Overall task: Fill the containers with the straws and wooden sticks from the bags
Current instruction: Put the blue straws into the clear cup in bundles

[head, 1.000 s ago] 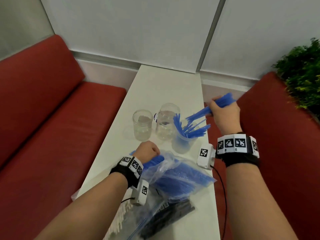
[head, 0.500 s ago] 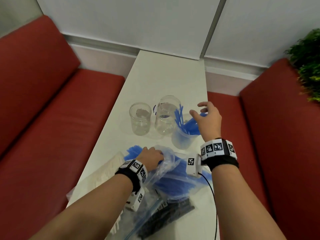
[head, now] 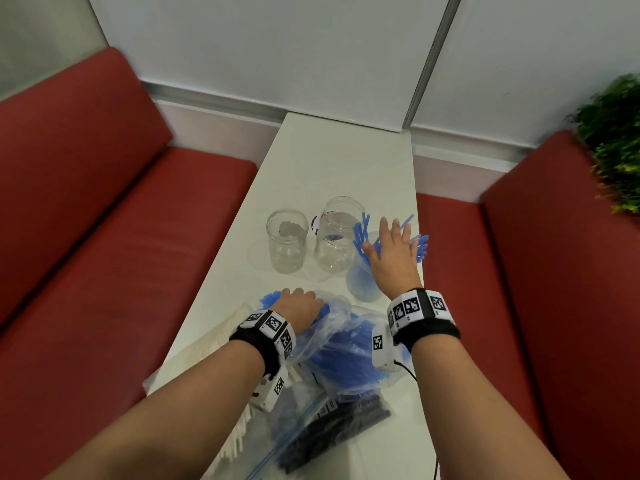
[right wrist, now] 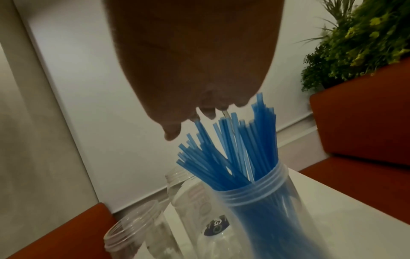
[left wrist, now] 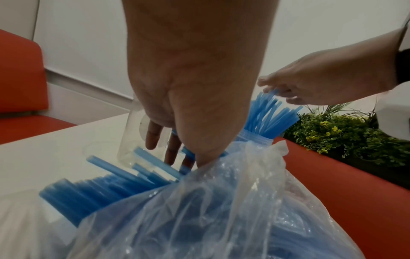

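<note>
Right hand (head: 393, 252) hovering flat, fingers straight and slightly spread, over blue plastic straws (right wrist: 233, 150) standing fanned in clear plastic jar (head: 362, 282) at table's (head: 332, 168) 3 o'clock edge. Two clear empty plastic jars (head: 287, 240) sitting at 9 o'clock of it. Left hand (head: 299, 306) resting at 6 o'clock, fingers curled, gripping mouth of crumpled clear plastic bag of blue straws (left wrist: 210, 210). Zip bag of black sticks (head: 332, 431) lying nearest viewer.
</note>
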{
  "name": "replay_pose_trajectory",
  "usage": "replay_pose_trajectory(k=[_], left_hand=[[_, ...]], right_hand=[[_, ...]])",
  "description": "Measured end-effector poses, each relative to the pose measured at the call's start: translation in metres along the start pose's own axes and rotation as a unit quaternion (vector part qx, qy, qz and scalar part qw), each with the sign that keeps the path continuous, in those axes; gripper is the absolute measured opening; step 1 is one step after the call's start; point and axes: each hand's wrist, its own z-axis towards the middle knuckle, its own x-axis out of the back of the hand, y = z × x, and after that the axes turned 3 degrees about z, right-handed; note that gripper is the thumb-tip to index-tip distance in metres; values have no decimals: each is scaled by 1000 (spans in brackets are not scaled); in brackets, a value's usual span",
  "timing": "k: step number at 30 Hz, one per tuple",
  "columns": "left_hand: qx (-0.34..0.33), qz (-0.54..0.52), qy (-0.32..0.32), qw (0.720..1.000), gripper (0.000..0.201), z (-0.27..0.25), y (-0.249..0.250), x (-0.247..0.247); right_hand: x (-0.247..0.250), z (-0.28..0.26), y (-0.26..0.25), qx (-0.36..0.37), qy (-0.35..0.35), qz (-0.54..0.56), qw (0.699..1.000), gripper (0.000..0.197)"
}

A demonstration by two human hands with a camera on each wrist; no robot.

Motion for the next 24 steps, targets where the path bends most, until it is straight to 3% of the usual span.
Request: replay_pose_trajectory(k=[2,4,5,7,10,14,16,19,21,24], left_hand=[[14,10,-12,1000,31,-7,1,7],[27,12,-28,999,28,-14,0,20],[30,6,-38,999,28,-17,0,26],[35,-2,-50,998,29,-25,0,39],[53,17,-48,997,31,-38,1,57],[86,27,-61,994,28,-54,1,85],[101,30,-45,993,23,-63,0,97],[132,44,-7,990,22,-77,1,114],[125,53,40,990,19,-86,-3,129],[66,-3,119,991,28,-97,-27,155]], right_hand=[[6,-10,-4,11,53,72,996,60],[9,-24,-13,57,143,184,971,48],[9,-30,-17,72,155,223,960,42],[7,-42,-24,67,73,239,966,38],[-9,-60,-29,73,-150,133,977,49],[-44,-70,-38,51,-272,25,961,76],[-59,-74,-42,49,-272,-9,961,69],[-72,-75,-48,56,-195,-7,979,32],[-71,-76,-53,53,-167,62,983,23],[-61,-78,-61,46,-167,243,954,13]])
